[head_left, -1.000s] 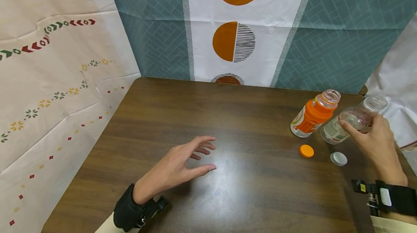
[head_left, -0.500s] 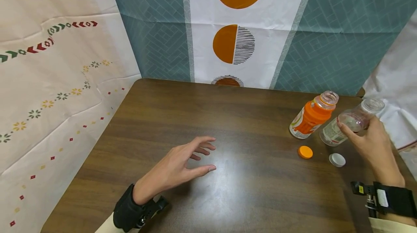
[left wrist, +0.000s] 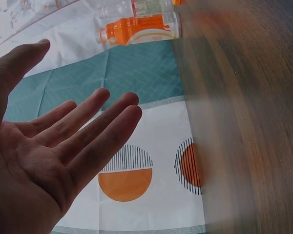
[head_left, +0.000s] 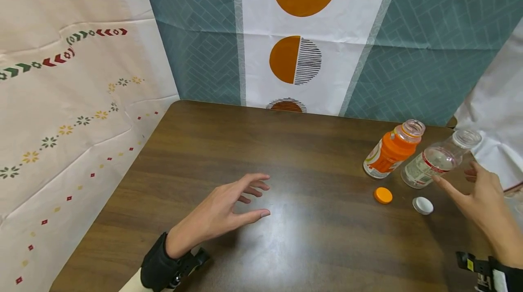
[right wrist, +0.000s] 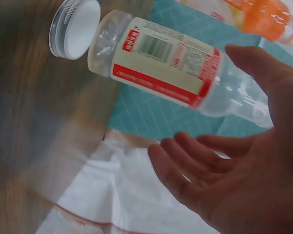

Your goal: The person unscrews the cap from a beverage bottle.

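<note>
A clear plastic bottle (head_left: 435, 161) with a pale label stands uncapped at the table's right side. Just right of it is my right hand (head_left: 484, 196), its thumb and fingers spread apart and holding nothing. In the right wrist view the bottle (right wrist: 166, 63) shows beyond the thumb and loosely bent fingers. Left of that bottle stands an uncapped bottle with an orange wrap (head_left: 392, 150). In front lie an orange cap (head_left: 382, 195) and a white cap (head_left: 422, 205). My left hand (head_left: 222, 205) hovers over the middle of the table, fingers relaxed and palm bare in the left wrist view.
The brown wooden table (head_left: 286, 155) ends at a teal and white patterned cloth (head_left: 196, 65) behind. A pale printed cloth (head_left: 73, 115) hangs along the left, and a white cloth (head_left: 496, 110) lies past the right edge.
My right hand has let go of the clear bottle and drawn back to the right and toward me. The bottle stays standing. The left hand has not moved.
</note>
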{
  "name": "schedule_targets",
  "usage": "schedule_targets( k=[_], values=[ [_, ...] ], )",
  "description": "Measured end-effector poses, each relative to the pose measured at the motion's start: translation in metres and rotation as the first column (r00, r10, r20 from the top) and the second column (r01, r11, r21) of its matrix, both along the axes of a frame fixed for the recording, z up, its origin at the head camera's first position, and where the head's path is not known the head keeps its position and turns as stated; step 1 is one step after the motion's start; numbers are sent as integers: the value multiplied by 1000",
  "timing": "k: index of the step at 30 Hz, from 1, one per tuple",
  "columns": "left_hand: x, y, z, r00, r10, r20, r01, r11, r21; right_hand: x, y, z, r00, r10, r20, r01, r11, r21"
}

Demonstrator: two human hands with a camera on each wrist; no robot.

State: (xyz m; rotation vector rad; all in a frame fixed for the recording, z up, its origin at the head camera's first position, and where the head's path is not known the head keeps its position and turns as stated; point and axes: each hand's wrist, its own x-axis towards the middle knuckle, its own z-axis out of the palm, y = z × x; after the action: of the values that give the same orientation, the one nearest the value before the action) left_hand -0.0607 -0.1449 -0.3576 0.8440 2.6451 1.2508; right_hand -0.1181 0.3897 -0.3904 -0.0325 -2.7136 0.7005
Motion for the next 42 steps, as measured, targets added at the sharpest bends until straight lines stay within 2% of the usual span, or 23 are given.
schedule_targets(
  k=[9,13,16,18,23,25,32,42],
  values=[
    [1,-1,-1,1000,5,13,-5,1000,16,37,-4,11,998,-5,67,-1,996,94],
    [2,-2,-1,1000,3,13,-3,1000,19,51,-11,14,999,29,22,-30,997,71],
    [2,-3,-2,1000,8,1,-8,1000,11,61,-20,13,995,81,-51,-80,996,27],
    [2,-3,-2,1000,12,-5,-12,1000,4,67,-27,14,992,107,-63,-106,994,14],
    [2,-5,-2,1000,14,-6,-14,1000,-3,79,-46,17,993,110,40,-112,993,39],
    [2,-5,-2,1000,11,-3,-11,1000,2,83,-53,18,990,126,59,-129,991,44],
    [2,-5,-1,1000,4,4,-4,1000,28,87,-81,19,970,240,38,-241,971,12],
    [3,-8,-1,1000,9,12,-9,999,35,89,-116,30,950,312,27,-313,949,44]
  ],
)
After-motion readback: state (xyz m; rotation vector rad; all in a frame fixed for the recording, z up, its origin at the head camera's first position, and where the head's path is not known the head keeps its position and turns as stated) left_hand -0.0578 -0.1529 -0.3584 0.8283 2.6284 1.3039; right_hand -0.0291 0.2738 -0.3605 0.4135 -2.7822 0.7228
